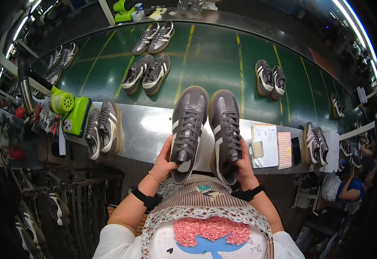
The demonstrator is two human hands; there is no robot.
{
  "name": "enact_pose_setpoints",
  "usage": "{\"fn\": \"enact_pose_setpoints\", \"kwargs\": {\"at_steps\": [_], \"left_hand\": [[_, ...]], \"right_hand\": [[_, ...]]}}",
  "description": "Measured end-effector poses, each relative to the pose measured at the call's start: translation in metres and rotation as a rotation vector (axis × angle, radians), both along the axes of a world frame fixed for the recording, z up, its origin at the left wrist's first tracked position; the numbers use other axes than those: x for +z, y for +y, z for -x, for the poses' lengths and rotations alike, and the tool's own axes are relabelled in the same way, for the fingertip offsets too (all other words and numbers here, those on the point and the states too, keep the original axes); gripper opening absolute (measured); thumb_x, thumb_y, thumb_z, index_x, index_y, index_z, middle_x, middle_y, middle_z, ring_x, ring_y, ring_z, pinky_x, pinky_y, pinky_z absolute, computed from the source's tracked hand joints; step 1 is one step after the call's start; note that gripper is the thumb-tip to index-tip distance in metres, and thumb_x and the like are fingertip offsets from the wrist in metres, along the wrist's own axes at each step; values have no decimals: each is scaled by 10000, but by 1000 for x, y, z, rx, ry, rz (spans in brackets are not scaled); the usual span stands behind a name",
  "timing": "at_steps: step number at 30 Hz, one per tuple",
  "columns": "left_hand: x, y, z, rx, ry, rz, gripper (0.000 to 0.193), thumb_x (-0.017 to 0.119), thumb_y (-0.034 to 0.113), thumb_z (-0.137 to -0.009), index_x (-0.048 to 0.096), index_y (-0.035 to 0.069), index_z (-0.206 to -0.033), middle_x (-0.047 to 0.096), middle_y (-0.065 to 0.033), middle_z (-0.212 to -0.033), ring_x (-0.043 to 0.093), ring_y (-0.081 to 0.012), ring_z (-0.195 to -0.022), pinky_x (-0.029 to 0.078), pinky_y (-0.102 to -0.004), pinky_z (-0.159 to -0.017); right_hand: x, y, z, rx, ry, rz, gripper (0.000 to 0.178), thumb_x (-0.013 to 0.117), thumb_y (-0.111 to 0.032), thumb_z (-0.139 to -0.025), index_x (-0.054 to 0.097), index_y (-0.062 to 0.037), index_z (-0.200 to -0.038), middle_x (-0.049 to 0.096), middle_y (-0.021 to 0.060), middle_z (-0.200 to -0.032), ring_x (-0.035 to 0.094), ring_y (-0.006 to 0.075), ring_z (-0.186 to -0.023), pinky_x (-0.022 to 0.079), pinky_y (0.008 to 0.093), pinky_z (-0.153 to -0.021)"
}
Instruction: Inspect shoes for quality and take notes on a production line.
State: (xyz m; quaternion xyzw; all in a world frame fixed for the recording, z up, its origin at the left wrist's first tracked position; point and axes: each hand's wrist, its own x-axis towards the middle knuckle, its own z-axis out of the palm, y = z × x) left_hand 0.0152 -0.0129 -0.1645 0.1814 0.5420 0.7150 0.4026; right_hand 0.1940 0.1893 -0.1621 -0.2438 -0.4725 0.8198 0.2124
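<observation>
Two dark grey lace-up sneakers with white stripes and gum soles are held up side by side in front of me, toes pointing away. My left hand [164, 162] grips the left sneaker [189, 125] near its heel, thumb at the collar opening. Around the heel end of the right sneaker [225, 129] is my right hand [243, 162], its fingers partly hidden behind the shoe. The toes of both shoes come close together over the edge of the green belt.
Beyond a metal ledge [145, 121] runs a green conveyor belt [214, 52] with yellow lines, carrying several sneaker pairs [156, 74]. Left on the ledge are a lime-green blower [74, 112] and another pair [108, 125]. A notebook [266, 146] and phone [296, 151] lie right; a co-worker [348, 187] sits beyond.
</observation>
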Motion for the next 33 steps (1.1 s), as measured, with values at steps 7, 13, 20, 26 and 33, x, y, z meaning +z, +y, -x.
{"fn": "enact_pose_setpoints", "kwargs": {"at_steps": [7,13,20,26,33], "left_hand": [[-29,-35,23,-66,-366,77,877,580,-50,-504,332,71,-1336,518,-43,-1166,490,-206,-1085,377,-323,-945],[-34,-28,32,-69,-399,64,828,556,-54,-545,339,65,-1335,507,-48,-1191,487,-206,-1090,373,-318,-946],[-75,-19,58,-144,853,841,815,606,111,-686,217,106,-1402,314,-197,-1360,324,-309,-1253,280,-367,-1021],[65,26,48,-204,200,-203,1176,835,391,-542,74,177,-1412,252,-146,-1403,282,-292,-1286,239,-398,-1056],[43,-15,60,-96,-27,-88,1072,840,235,-524,160,167,-1349,454,-84,-1155,477,-234,-1078,423,-365,-914]], "right_hand": [[-67,19,-43,92,14,436,457,460,-217,-915,361,-30,-1320,450,75,-1289,449,159,-1148,379,276,-952],[-115,33,-58,183,-26,507,489,487,-263,-901,371,-29,-1314,450,90,-1298,472,181,-1134,393,298,-949],[-160,56,-54,252,-69,585,529,518,-317,-885,383,-28,-1307,451,108,-1308,500,206,-1117,410,323,-945],[-33,17,3,524,-228,297,463,530,-157,-880,397,-7,-1297,479,83,-1264,485,146,-1108,405,258,-932],[-46,14,6,459,-246,355,472,513,-111,-848,387,-4,-1289,445,104,-1277,456,141,-1128,374,260,-931]]}}
